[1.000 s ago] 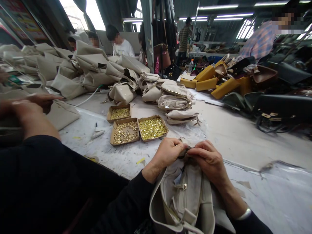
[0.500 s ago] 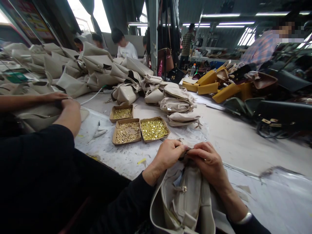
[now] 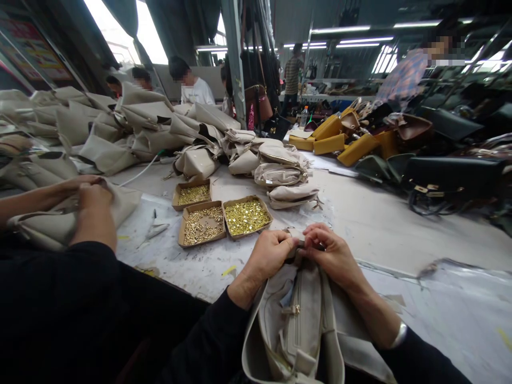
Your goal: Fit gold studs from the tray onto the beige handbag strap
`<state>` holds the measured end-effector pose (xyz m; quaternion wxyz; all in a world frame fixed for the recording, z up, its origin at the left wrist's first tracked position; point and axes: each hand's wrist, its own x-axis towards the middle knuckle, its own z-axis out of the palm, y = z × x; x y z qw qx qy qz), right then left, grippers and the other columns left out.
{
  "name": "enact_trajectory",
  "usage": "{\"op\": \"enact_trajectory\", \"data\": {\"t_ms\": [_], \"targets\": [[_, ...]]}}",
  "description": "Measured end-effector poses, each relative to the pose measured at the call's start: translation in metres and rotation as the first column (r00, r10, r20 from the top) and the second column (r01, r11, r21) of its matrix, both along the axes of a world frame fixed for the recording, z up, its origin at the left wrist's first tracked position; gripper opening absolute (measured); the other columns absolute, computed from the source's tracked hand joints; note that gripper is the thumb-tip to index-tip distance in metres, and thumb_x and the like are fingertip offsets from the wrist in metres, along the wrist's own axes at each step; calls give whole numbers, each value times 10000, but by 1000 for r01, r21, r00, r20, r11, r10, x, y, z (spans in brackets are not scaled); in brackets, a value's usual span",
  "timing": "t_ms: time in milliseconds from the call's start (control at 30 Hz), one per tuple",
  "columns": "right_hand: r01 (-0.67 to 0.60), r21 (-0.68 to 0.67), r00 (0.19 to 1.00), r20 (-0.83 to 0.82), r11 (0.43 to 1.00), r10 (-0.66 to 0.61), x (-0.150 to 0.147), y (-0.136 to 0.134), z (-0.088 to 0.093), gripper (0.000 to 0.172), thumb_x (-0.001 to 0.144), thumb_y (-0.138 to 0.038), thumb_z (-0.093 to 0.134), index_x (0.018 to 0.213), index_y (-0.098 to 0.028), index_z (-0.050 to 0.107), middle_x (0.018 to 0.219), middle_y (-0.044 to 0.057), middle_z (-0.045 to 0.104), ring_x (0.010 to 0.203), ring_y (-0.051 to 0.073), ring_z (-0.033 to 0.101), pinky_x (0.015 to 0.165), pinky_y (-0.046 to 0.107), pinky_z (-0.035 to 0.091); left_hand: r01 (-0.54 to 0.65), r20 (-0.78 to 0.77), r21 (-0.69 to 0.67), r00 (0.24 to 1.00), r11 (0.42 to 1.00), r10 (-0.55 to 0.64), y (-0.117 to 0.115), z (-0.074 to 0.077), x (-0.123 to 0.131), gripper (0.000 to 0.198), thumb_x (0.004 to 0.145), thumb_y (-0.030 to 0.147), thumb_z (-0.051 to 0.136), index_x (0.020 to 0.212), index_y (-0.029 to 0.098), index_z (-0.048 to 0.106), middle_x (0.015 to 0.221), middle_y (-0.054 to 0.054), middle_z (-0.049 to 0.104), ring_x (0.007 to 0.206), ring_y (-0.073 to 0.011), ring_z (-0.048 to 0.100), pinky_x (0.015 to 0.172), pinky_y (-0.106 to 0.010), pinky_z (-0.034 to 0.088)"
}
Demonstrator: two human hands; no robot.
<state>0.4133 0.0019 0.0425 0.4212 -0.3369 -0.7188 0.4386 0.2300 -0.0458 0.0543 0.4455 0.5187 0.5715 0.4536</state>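
Note:
A beige handbag [image 3: 294, 320] stands open in front of me, its inner zip with a gold puller facing up. My left hand [image 3: 270, 253] is closed on the bag's far edge, thumb on top. Right beside it, my right hand [image 3: 330, 258] pinches the same edge with thumb and index finger, its other fingers curled and slightly raised. Whether a small part sits between the right fingertips is hidden. Beyond my hands are three cardboard trays: one with gold studs [image 3: 203, 224], one with shiny gold pieces [image 3: 247, 216] and a smaller one with gold pieces [image 3: 193, 194].
At left, a co-worker's hands [image 3: 94, 200] handle another beige bag [image 3: 44, 226]. Beige bags [image 3: 148, 117] are heaped along the far side, with a smaller stack [image 3: 280, 173] behind the trays. Yellow bags [image 3: 330, 141] and dark bags [image 3: 452, 178] lie at right. Several people work farther back.
My right fingers have lifted and loosened a little at the bag's edge, while my left hand keeps its hold. The co-worker's hands and bag have shifted. The view has turned slightly.

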Motion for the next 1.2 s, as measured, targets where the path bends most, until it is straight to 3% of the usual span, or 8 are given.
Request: {"op": "enact_trajectory", "data": {"t_ms": [200, 367, 433, 633, 733, 867, 1067, 1200], "targets": [[14, -284, 1000, -21, 959, -20, -5, 3, -11, 298, 682, -401, 864, 739, -206, 647, 708, -6, 604, 643, 176, 503, 609, 297, 415, -37, 68, -20, 997, 999, 39, 4, -9, 0, 408, 741, 527, 671, 655, 128, 692, 616, -1, 558, 598, -117, 432, 570, -248, 316], [135, -70, 989, 73, 988, -130, -5, -3, -11, 256, 729, -391, 814, 701, -210, 636, 783, 17, 613, 778, 214, 548, 711, 317, 452, -56, 99, -38, 993, 998, 60, 6, -11, 0, 417, 729, 530, 698, 616, 130, 666, 591, 9, 522, 582, -107, 402, 544, -237, 301], [121, -65, 989, 89, 991, -115, -5, -3, -10, 270, 753, -393, 801, 710, -214, 603, 774, 10, 609, 767, 210, 547, 707, 316, 448, -47, 113, -41, 992, 998, 52, 6, -11, 1, 416, 730, 528, 694, 620, 129, 662, 593, 6, 520, 579, -107, 400, 538, -236, 300], [-5, -404, 998, -56, 915, -19, -8, 2, -14, 459, 622, -462, 892, 698, -221, 508, 648, -36, 531, 603, 153, 455, 567, 265, 377, -60, 94, -30, 994, 998, 63, 7, -13, 4, 417, 737, 534, 668, 608, 140, 620, 605, 7, 492, 584, -105, 367, 552, -241, 290], [37, -323, 998, -33, 946, -50, -9, -2, -14, 361, 695, -421, 827, 722, -219, 530, 664, -34, 534, 629, 159, 459, 592, 271, 383, -59, 109, -51, 992, 997, 64, 10, -17, 4, 450, 714, 576, 684, 631, 137, 630, 613, 4, 497, 592, -110, 376, 554, -245, 291], [164, -48, 985, 66, 985, -161, -11, -11, -12, 216, 787, -355, 733, 746, -217, 571, 717, -17, 548, 697, 181, 484, 661, 294, 389, -78, 100, -60, 992, 995, 83, 10, -15, 2, 468, 705, 595, 685, 661, 130, 658, 621, -4, 516, 612, -120, 400, 565, -249, 299], [98, -244, 993, -35, 965, -109, -9, -6, -17, 191, 705, -312, 712, 761, -224, 551, 705, -25, 559, 667, 178, 482, 622, 284, 384, 111, 94, -117, 991, 987, -100, 1, -1, -5, 334, 687, 446, 771, 755, 128, 694, 675, 4, 582, 641, -127, 486, 600, -238, 330], [68, -279, 992, -85, 958, -95, -9, 0, -18, 172, 676, -274, 706, 754, -218, 563, 705, -29, 568, 678, 172, 483, 613, 271, 376, 94, -33, -71, 995, 993, -97, 1, 3, -5, 250, 627, 289, 750, 822, 133, 729, 736, 1, 637, 701, -146, 539, 640, -234, 374]]}}
